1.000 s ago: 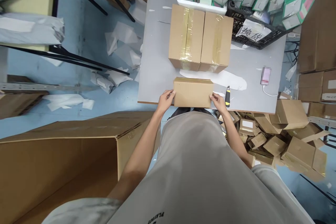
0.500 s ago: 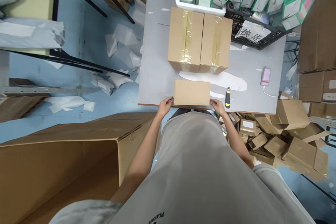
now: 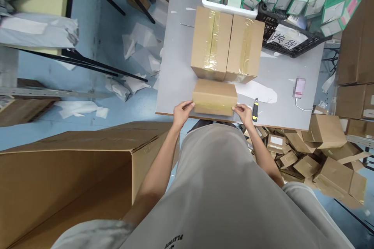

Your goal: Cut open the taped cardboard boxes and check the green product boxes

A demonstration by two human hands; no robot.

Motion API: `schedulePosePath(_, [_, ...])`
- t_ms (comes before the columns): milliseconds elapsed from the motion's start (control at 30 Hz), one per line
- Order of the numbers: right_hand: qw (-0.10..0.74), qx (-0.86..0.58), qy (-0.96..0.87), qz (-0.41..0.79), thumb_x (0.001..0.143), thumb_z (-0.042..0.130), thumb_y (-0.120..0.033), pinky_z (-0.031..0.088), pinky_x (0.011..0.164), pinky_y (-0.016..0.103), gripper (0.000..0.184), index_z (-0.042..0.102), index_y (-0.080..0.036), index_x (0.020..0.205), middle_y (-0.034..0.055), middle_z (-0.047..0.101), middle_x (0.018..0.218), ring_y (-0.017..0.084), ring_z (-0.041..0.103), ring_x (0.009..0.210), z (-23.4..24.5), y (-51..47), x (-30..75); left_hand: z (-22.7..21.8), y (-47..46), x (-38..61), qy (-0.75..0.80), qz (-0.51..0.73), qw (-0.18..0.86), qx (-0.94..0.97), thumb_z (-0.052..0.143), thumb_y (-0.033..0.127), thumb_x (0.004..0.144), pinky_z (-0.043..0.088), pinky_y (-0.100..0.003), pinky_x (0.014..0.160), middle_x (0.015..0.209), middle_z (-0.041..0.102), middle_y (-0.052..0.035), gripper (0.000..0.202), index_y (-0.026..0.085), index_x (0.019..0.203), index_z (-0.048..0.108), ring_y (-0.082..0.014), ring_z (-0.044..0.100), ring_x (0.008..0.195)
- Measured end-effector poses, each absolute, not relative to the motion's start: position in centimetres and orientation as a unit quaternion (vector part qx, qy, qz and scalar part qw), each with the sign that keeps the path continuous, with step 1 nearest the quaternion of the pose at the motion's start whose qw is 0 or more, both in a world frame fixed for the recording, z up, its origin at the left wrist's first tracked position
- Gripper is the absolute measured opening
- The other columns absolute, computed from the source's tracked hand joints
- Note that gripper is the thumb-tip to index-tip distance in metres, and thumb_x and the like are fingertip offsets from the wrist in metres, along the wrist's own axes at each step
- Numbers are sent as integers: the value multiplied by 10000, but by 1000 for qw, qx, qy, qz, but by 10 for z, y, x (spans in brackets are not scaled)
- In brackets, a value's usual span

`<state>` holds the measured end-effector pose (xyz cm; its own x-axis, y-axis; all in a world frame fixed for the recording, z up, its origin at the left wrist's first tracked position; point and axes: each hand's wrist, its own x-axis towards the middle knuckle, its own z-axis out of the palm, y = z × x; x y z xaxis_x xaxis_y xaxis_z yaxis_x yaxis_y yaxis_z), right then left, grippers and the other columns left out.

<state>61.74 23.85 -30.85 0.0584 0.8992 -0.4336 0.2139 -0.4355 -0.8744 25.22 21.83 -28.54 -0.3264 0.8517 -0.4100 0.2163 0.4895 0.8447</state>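
Observation:
A small cardboard box is at the front edge of the grey table, tilted so its top and its near face with a strip of tape both show. My left hand pinches its left end with the fingertips. At the right end, my right hand grips the near corner in the same way. A black and yellow box cutter lies just right of my right hand. Behind the small box stand two taped cartons, a left carton and a right carton, side by side.
A white bin and a black crate hold green boxes at the back. A phone with a cable lies on the right. One big open carton stands at my left; several cardboard boxes are heaped at my right.
The small box has turned in my hands and risen at the near side, so its taped face now shows. Both hands have shifted inward onto its ends. The view has moved slightly.

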Motion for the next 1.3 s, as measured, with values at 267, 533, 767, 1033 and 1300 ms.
schedulePosePath(267, [291, -664, -420, 546, 736, 908, -803, 682, 1033, 499, 642, 863, -200, 953, 142, 896, 1049, 364, 846, 1050, -292, 255, 596, -274, 252, 235, 765, 316, 376, 416, 831, 518, 896, 640, -451, 1088, 1109, 881, -99, 371, 189, 1048, 909, -324, 814, 1069])
schedulePosePath(533, [292, -667, -394, 560, 680, 894, -850, 680, 1011, 541, 694, 817, -203, 917, 156, 881, 1018, 378, 841, 1011, -302, 233, 593, -260, 235, 236, 768, 302, 421, 376, 867, 495, 839, 664, -453, 1036, 1088, 889, -128, 374, 165, 1014, 897, -328, 823, 1035])
schedulePosePath(767, [307, -697, -334, 556, 611, 945, -776, 643, 1071, 551, 650, 831, -225, 938, 124, 881, 1027, 365, 816, 1081, -315, 219, 642, -208, 236, 281, 704, 296, 434, 478, 781, 555, 960, 658, -410, 983, 1021, 878, -74, 375, 207, 993, 916, -297, 808, 1016])
schedulePosePath(1033, [326, -734, -262, 535, 665, 802, -808, 636, 1022, 520, 652, 804, -217, 939, 112, 870, 1000, 296, 790, 1025, -338, 198, 681, -162, 231, 369, 491, 226, 598, 592, 667, 558, 1090, 548, -519, 1279, 1411, 831, -54, 408, 298, 1326, 875, -335, 730, 1437])
schedulePosePath(1300, [318, -727, -296, 532, 757, 803, -740, 648, 954, 448, 582, 819, -197, 964, 88, 846, 874, 279, 771, 967, -346, 197, 678, -172, 220, 405, 325, 150, 593, 721, 621, 323, 1128, 376, -464, 1425, 1759, 552, -55, 436, 285, 1547, 732, -239, 390, 1732])
